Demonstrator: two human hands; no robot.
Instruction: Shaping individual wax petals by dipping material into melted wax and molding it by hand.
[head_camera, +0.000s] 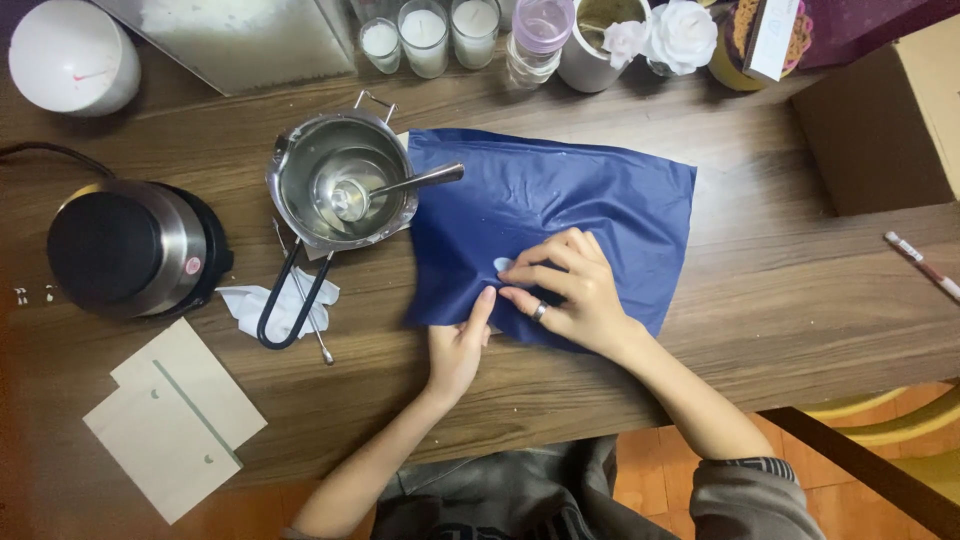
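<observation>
I see both hands working on the blue sheet (560, 220), which lies flat on the wooden counter (780, 290), and I place everything else from that sheet. My right hand (575, 295) rests on its near half, a ring on one finger, the fingers (545, 258) bent around a small pale disc (503, 265) that lies on the sheet; they touch it, but I cannot tell whether they truly pinch it. My left hand (458, 345) sits at the sheet's near left edge, its fingers curled under and the thumb stretched up onto the blue, pressing there and grasping nothing that I can make out.

Just left of the sheet stands a steel pouring pot (340, 180) with a metal spoon (400, 188) in it, the spoon's handle reaching over the sheet's corner. Further left sits a black and steel hot plate (125, 250), with crumpled white paper (255, 305) between them. Near left lie pale cards (175, 420). Beyond the sheet stand glass candle jars (425, 35); to the right a cardboard box (880, 130).
</observation>
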